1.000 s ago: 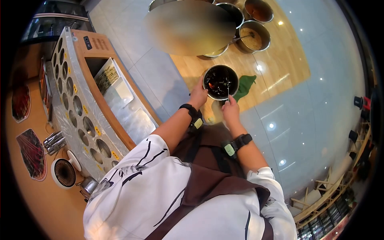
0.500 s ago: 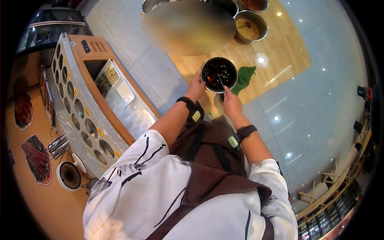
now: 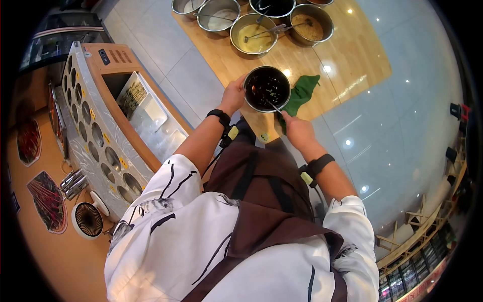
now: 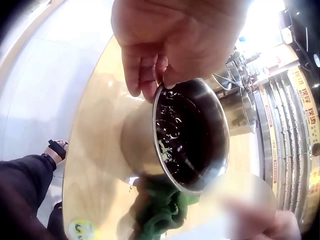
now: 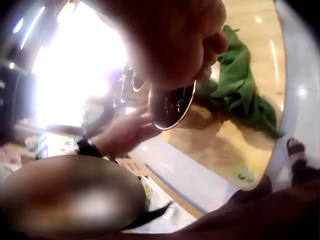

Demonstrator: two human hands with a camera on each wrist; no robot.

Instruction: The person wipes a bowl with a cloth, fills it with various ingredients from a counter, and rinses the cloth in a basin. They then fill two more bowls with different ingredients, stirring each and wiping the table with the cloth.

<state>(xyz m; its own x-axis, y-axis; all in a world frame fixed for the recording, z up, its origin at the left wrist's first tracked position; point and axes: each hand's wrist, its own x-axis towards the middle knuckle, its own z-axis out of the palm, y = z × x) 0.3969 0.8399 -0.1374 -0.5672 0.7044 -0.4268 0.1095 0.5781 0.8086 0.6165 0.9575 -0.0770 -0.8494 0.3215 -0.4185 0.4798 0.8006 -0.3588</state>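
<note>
A steel pot (image 3: pixel 266 89) of dark liquid with green and reddish bits stands near the corner of the wooden table. My left hand (image 3: pixel 234 95) pinches the pot's left rim; in the left wrist view the thumb of the left hand (image 4: pixel 175 45) lies at the rim, fingers outside. My right hand (image 3: pixel 300 132) grips a thin metal handle (image 3: pixel 274 106) that dips into the liquid at the near side. A crumpled green cloth (image 3: pixel 302 93) lies right beside the pot, and shows in the right wrist view below the right hand (image 5: pixel 170 45).
Several steel pots with utensils stand at the table's far side, among them one with yellow liquid (image 3: pixel 253 34) and one with tan contents (image 3: pixel 308 25). The wooden table (image 3: pixel 347 65) ends at my right. A counter with round wells (image 3: pixel 93 131) stands left.
Both hands and the pot have shifted slightly left and away in the head view. The handle in my right hand has moved to the pot's near side. More far pots show.
</note>
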